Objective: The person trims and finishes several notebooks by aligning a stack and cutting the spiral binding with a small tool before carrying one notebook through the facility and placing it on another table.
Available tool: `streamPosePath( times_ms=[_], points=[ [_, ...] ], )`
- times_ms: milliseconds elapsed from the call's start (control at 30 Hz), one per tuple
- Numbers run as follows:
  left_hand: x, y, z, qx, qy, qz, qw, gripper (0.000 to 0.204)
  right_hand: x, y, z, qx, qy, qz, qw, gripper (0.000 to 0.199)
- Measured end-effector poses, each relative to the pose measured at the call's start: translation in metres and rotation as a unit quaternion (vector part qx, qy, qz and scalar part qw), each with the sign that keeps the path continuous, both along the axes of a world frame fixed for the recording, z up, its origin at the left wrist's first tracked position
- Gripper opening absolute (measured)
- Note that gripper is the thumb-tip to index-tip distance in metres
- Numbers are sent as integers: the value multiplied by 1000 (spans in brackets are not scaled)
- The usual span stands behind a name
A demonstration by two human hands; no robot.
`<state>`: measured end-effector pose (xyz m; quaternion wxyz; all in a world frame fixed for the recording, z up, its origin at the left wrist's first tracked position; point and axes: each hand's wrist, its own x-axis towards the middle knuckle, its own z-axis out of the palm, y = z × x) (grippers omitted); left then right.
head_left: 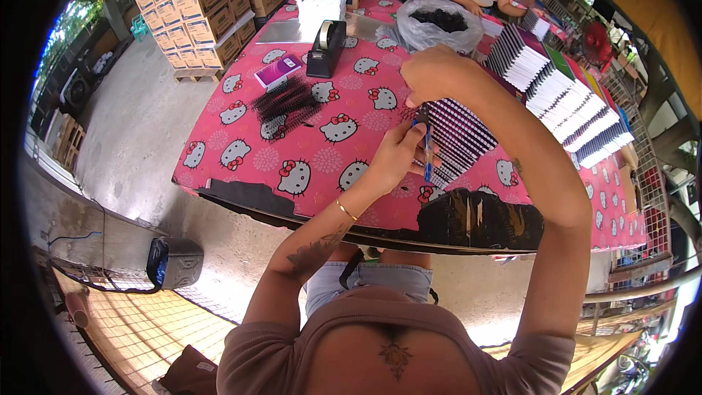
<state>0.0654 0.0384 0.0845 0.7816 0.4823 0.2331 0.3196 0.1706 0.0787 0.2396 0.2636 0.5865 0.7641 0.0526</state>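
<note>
Blue-handled tool (427, 148) is gripped by both hands, left (398, 153) and right (433, 73), over fanned notebooks (457, 135); brown cartons (194, 11) stacked behind pink surface (307, 139).

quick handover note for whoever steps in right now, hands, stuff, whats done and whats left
Left hand: shut on a blue-handled tool, over the fanned stack of notebooks.
Right hand: closed above the same stack, pinching at its top edge.
Black binding combs lie loose on the pink tablecloth, beside a tape dispenser.
Done: long row of notebooks fanned at right.
Left: the stack under the hands.
</note>
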Motion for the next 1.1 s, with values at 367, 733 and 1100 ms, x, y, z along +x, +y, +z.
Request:
streamPosePath(
  times_ms=[367,733,1100],
  points=[
    [-8,-7,-3,37,36,-15,999,35,9,8,-17,56,40,8,998,32],
    [-7,0,0,21,22,-6,1000,35,-9,5,-20,28,-51,23,998,26],
    [1,2,-11,58,28,10,998,33,-3,8,-26,26,-50,34,998,22]
  ],
)
